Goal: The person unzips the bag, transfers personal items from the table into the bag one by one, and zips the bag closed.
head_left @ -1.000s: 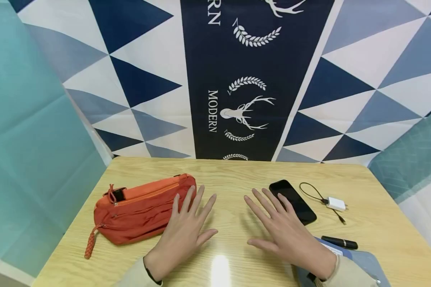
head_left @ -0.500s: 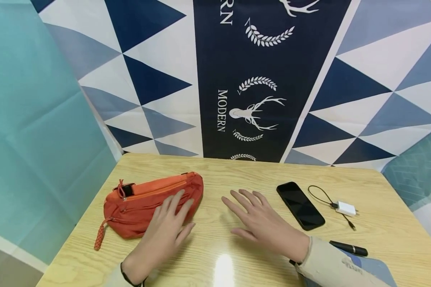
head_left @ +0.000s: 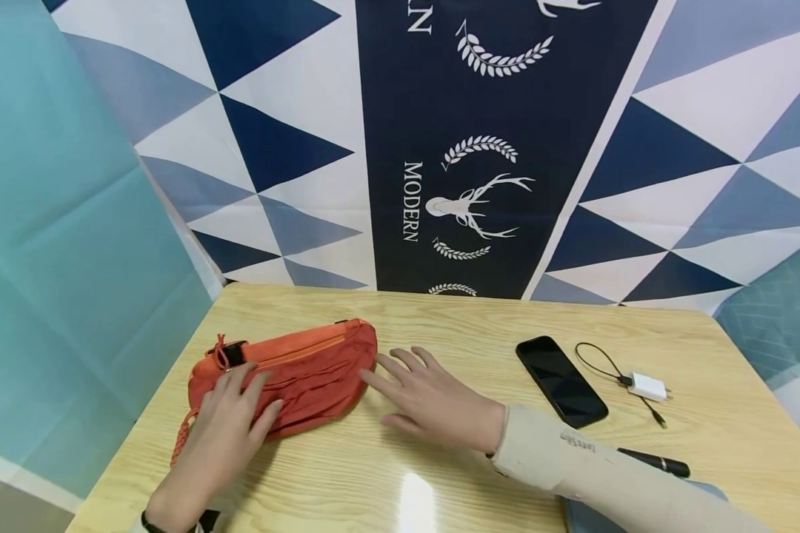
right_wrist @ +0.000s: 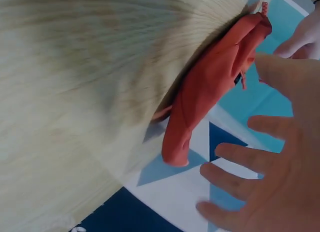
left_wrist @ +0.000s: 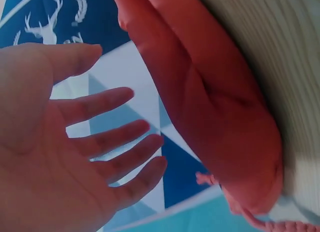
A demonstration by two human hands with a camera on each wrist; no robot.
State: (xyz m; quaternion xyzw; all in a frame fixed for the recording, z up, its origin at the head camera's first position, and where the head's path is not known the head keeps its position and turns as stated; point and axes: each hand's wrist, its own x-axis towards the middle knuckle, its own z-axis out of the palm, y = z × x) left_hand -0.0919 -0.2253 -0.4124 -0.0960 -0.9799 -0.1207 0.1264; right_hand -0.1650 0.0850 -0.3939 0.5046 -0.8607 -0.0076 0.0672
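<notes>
A red-orange waist bag point(head_left: 313, 374) with zips, a black buckle and a braided cord pull point(head_left: 181, 438) lies on the left of the wooden table. Over its left end hovers my left hand point(head_left: 223, 426), fingers spread and slightly bent; the left wrist view shows a gap between these fingertips and the bag point(left_wrist: 215, 107). My right hand point(head_left: 427, 396) reaches in from the right, its fingertips right at the bag's right end. In the right wrist view, that hand's fingers point(right_wrist: 240, 157) are spread and hold nothing.
On the right lie a black phone point(head_left: 561, 381), a white charger plug point(head_left: 648, 386) with a short black cable point(head_left: 596, 352), and a black pen-like stick point(head_left: 653, 462). A blue-grey pouch point(head_left: 590, 518) sits partly under the right sleeve. A patterned curtain point(head_left: 453, 148) stands behind the table.
Both hands have moved left: the left from the bag's right part to its left end, the right from near the phone to the bag's right end. The bag stays in place.
</notes>
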